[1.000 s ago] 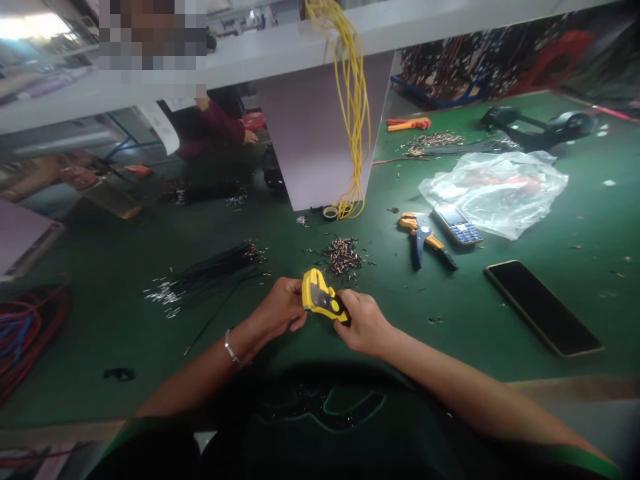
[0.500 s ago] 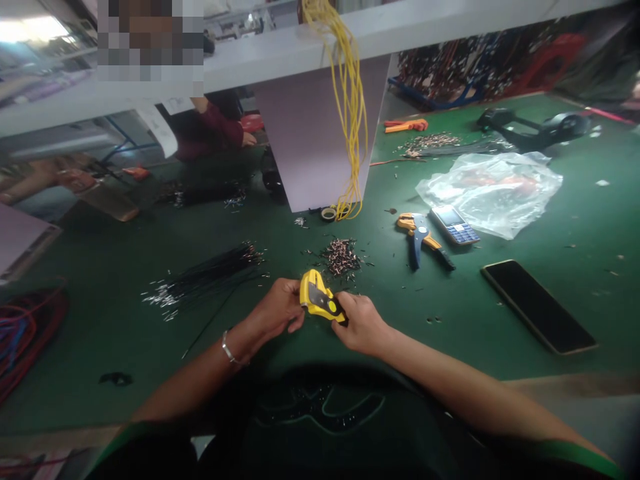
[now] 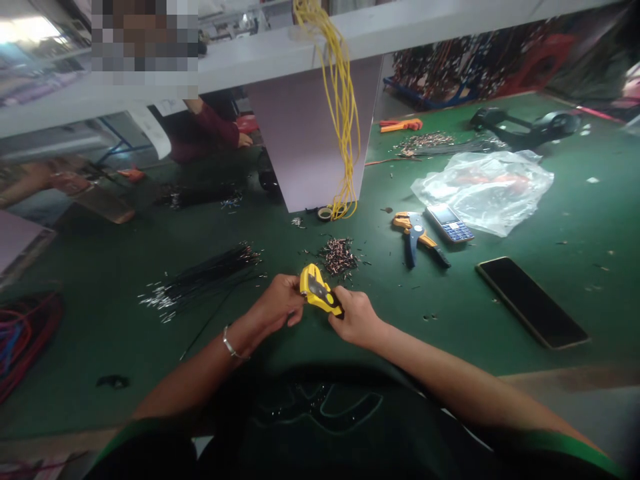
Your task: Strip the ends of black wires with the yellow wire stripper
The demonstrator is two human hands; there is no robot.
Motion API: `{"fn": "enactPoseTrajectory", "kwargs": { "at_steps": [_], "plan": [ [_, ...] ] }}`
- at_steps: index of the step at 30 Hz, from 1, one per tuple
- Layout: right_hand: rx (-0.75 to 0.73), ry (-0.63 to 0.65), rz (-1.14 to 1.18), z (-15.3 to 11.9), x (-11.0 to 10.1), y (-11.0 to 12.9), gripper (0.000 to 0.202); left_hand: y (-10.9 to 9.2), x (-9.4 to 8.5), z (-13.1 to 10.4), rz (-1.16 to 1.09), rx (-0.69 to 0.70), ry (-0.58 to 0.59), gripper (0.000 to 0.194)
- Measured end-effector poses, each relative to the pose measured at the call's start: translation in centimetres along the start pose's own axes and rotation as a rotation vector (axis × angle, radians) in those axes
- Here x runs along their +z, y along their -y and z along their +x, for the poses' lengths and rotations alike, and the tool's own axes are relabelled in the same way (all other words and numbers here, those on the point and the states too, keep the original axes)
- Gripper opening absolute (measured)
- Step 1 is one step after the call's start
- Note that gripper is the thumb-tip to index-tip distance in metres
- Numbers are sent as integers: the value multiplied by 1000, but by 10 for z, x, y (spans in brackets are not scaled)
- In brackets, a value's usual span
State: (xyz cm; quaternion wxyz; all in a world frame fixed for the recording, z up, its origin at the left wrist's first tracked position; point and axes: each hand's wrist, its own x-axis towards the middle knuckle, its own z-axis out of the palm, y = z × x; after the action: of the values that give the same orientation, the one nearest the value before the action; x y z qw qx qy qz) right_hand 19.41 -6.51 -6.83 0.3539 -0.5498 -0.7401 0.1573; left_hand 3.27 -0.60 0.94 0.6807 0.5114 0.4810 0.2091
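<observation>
My right hand [image 3: 357, 317] is wrapped round the handles of a yellow and black wire stripper [image 3: 316, 291], its jaw end pointing left. Close against that jaw, my left hand [image 3: 283, 303] is pinched closed; whatever its fingertips hold is hidden. A bundle of cut black wires [image 3: 210, 270] with bare, shiny ends lies to the left of my left hand. Just beyond the wire stripper is a small heap of short black and copper-coloured scraps [image 3: 339, 257].
To the right lie an orange and blue wire stripper [image 3: 416, 233], a keypad phone [image 3: 450, 223], a smartphone [image 3: 533, 303] and a clear plastic bag [image 3: 483, 187]. Yellow wires [image 3: 343, 113] hang from the shelf [image 3: 420, 37]. Another person's arm [image 3: 30, 183] is at far left, and a maroon sleeve [image 3: 215, 127] behind.
The camera view has shifted slightly. My right hand seems closed a little further round the wire stripper's handles; my left hand stays at the jaw.
</observation>
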Motion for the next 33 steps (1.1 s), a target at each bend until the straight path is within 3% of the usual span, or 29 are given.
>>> {"fn": "enactPoseTrajectory", "kwargs": {
  "at_steps": [7,23,33],
  "plan": [
    [52,7,45,3,5,-3,15,3,-4,10,23,-2,-19,5],
    [183,-1,186,15,1,-5,17,4,-8,28,2,-8,-24,30],
    [291,65,249,19,-3,-8,12,-1,-12,39,136,-37,7,15]
  ]
}}
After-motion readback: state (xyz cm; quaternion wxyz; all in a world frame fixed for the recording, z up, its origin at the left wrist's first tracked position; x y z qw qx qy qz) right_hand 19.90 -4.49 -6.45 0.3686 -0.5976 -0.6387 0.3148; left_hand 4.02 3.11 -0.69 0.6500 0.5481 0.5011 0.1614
